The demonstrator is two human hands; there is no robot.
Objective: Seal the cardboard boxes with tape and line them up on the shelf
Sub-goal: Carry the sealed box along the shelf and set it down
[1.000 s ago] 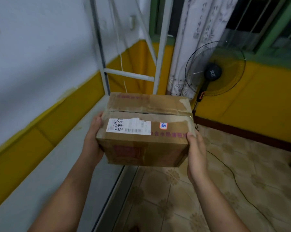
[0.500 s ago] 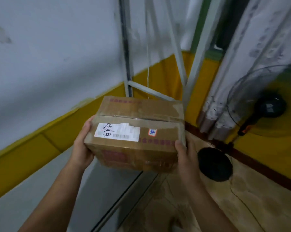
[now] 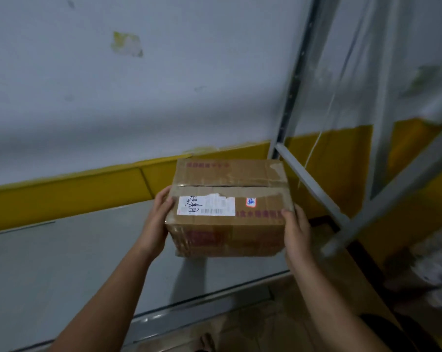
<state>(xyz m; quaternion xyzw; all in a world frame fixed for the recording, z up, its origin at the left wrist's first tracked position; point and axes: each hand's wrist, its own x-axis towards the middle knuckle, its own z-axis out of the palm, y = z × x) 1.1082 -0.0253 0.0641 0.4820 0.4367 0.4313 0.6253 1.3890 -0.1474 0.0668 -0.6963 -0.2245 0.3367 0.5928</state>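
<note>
Relative to the earlier frames, the brown cardboard box [image 3: 227, 209] has travelled leftward from above the tiled floor to above the flat grey shelf board [image 3: 75, 262], and the standing fan has left the view. The box now sits level between both hands, near the yellow-banded wall [image 3: 62, 194] and just beside the grey metal upright [image 3: 291, 85] and slanted cross-brace [image 3: 314, 189] at the shelf's right end. A shadow on the board below suggests it is not yet set down, though contact cannot be excluded. Its top seam [image 3: 227, 185] is already taped, with a white shipping label [image 3: 206, 205] on the near flap. The left hand [image 3: 158, 219] presses flat against the left face with its thumb hooked over the top edge. The right hand [image 3: 296, 232] grips the right face likewise, thumb on the near corner. The remaining fingers of both hands lie along the sides, largely hidden. Both forearms reach forward, nearly straight. Probable hazards: the box's right rear corner could strike the brace if pushed further right. A grip by side pressure alone could slip on the glossy tape. The near face lies close to the shelf's front rim [image 3: 189, 313], so a release there could leave the box overhanging or askew to the wall, which would spoil the line.
</note>
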